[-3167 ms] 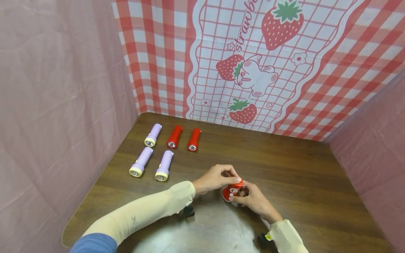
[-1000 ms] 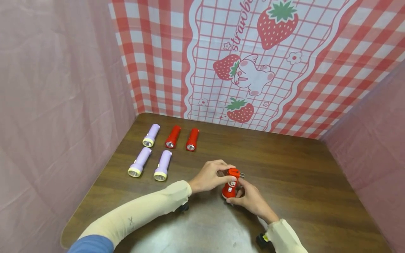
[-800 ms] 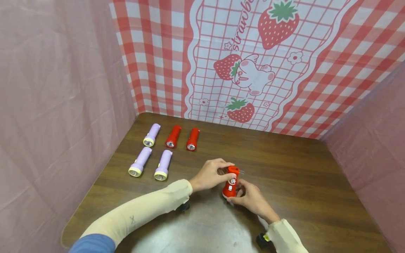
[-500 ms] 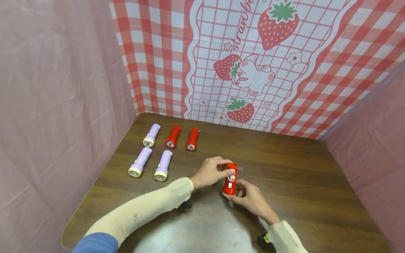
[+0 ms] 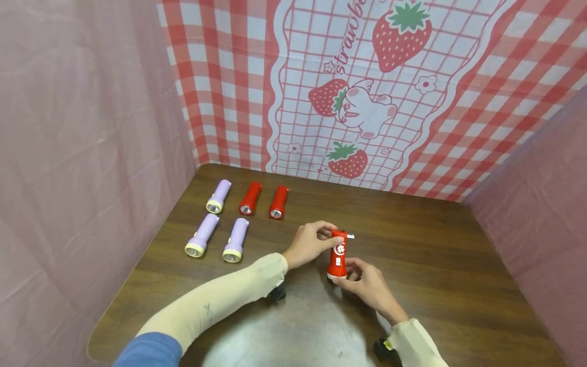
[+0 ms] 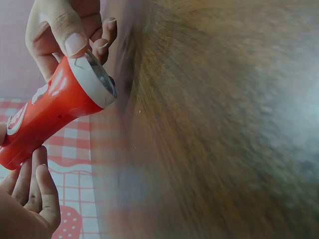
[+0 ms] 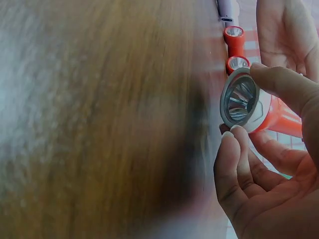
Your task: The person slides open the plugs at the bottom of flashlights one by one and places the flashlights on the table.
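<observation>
A red flashlight (image 5: 338, 267) with a white ring at its lamp end is held up between both hands over the near middle of the table. My left hand (image 5: 309, 244) pinches its tail end, where metal plug prongs (image 5: 350, 236) stick out to the right. With thumb and fingers, my right hand (image 5: 369, 286) grips the rim of the lamp end. The left wrist view shows a thumb on the white ring (image 6: 92, 82). In the right wrist view the silver reflector (image 7: 241, 102) faces the camera. Part of the tail is hidden by the left fingers.
Two more red flashlights (image 5: 250, 199) (image 5: 278, 202) lie at the back left of the wooden table (image 5: 412, 244). Near them lie three lilac flashlights (image 5: 218, 197) (image 5: 202, 235) (image 5: 236, 240) with pale yellow heads. A strawberry-print checked cloth (image 5: 339, 102) hangs behind; pink curtains (image 5: 91, 153) flank the sides.
The flashlight has tipped so that its tail and prongs sit farther up and its switch side faces the head camera. My left hand has moved up with the tail; the right stays at the lamp end.
</observation>
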Demonstrator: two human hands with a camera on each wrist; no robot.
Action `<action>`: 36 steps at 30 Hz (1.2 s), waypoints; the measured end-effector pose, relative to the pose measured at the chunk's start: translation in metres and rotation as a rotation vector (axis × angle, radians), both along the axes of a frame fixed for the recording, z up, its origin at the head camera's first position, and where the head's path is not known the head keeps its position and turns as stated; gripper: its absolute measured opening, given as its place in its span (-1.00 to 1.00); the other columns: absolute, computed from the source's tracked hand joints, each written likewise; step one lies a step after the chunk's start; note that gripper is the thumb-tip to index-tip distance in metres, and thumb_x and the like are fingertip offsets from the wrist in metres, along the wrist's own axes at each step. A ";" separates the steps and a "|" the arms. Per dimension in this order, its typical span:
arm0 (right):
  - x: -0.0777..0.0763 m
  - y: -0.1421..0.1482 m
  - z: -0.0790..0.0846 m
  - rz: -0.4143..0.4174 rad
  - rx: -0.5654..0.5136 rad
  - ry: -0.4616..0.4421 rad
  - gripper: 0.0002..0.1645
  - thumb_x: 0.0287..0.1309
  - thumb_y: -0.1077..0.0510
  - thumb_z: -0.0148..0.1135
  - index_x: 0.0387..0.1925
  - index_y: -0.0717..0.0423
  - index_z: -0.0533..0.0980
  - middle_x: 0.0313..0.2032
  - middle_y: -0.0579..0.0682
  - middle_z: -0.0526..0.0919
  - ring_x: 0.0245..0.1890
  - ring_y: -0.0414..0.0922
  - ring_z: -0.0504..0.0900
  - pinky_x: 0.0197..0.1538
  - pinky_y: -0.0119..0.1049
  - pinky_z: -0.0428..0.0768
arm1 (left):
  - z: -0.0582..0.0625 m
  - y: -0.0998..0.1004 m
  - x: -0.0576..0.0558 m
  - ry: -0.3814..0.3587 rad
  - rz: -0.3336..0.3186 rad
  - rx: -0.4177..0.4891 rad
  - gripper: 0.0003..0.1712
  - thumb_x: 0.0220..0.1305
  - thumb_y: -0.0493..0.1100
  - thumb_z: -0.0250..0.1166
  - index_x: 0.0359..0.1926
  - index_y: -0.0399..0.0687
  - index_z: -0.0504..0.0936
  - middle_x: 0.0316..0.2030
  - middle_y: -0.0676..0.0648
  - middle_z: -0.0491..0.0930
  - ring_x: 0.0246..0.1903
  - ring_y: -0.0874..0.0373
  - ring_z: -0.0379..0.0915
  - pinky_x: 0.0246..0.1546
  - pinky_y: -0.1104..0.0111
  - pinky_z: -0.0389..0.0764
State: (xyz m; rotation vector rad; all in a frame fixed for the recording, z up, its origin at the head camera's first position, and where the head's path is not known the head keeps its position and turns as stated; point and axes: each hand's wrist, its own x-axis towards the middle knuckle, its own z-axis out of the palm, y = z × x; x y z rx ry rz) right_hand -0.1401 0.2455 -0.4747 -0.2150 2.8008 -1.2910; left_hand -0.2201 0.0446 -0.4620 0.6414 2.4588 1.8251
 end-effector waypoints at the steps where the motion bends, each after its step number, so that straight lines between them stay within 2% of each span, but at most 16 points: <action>1: 0.000 0.001 0.000 -0.005 0.000 0.000 -0.44 -0.02 0.06 0.65 -0.01 0.19 0.64 -0.44 -0.08 0.65 -0.45 -0.19 0.58 -0.40 -0.37 0.51 | -0.001 0.002 -0.001 -0.003 0.001 0.005 -0.58 0.22 0.07 0.53 0.02 0.00 0.72 -0.22 0.08 0.76 -0.29 0.29 0.65 -0.20 0.41 0.66; 7: -0.002 0.010 0.002 -0.036 -0.009 -0.007 -0.42 0.01 0.07 0.64 0.05 0.21 0.63 -0.45 -0.06 0.65 -0.47 -0.17 0.57 -0.43 -0.37 0.49 | 0.001 0.013 -0.006 -0.019 0.008 -0.004 -0.59 0.23 0.09 0.52 0.01 0.02 0.71 -0.19 0.07 0.76 -0.26 0.28 0.65 -0.17 0.39 0.65; 13: -0.007 0.015 0.003 -0.057 -0.054 -0.012 -0.40 0.02 0.11 0.63 0.09 0.21 0.60 -0.28 0.00 0.73 -0.43 -0.14 0.59 -0.40 -0.36 0.53 | 0.008 0.019 -0.009 -0.035 0.020 -0.019 -0.59 0.28 0.05 0.49 0.07 -0.01 0.73 -0.15 0.06 0.76 -0.22 0.24 0.66 -0.15 0.39 0.65; 17: -0.008 0.021 0.005 -0.065 -0.076 -0.024 -0.38 0.03 0.08 0.63 0.10 0.19 0.60 -0.26 0.02 0.74 -0.41 -0.13 0.60 -0.39 -0.36 0.54 | 0.010 0.027 -0.010 -0.029 0.020 -0.016 -0.60 0.30 0.00 0.46 0.10 -0.04 0.73 -0.16 0.06 0.76 -0.24 0.27 0.65 -0.17 0.41 0.63; 22: -0.005 0.033 0.008 -0.091 -0.081 -0.043 -0.32 0.05 0.07 0.62 0.16 0.23 0.56 -0.22 0.06 0.75 -0.41 -0.13 0.59 -0.40 -0.35 0.55 | 0.008 0.042 -0.012 -0.030 -0.023 0.004 -0.59 0.33 -0.02 0.44 0.13 -0.07 0.72 -0.15 0.05 0.76 -0.25 0.32 0.64 -0.19 0.47 0.62; 31: -0.006 0.049 0.010 -0.110 -0.104 -0.068 -0.26 0.10 0.04 0.59 0.25 0.25 0.52 -0.11 0.15 0.76 -0.41 -0.15 0.61 -0.45 -0.25 0.63 | 0.004 0.062 -0.018 -0.034 0.018 0.018 -0.61 0.32 -0.02 0.46 0.09 -0.06 0.74 -0.18 0.07 0.76 -0.29 0.36 0.61 -0.23 0.47 0.60; 36: -0.004 0.055 0.010 -0.129 -0.112 -0.088 -0.25 0.14 0.03 0.56 0.28 0.29 0.51 -0.09 0.16 0.75 -0.35 -0.15 0.64 -0.41 -0.23 0.66 | 0.002 0.072 -0.021 -0.068 0.004 0.058 -0.62 0.31 -0.04 0.47 0.08 -0.10 0.74 -0.19 0.07 0.76 -0.29 0.35 0.61 -0.26 0.47 0.61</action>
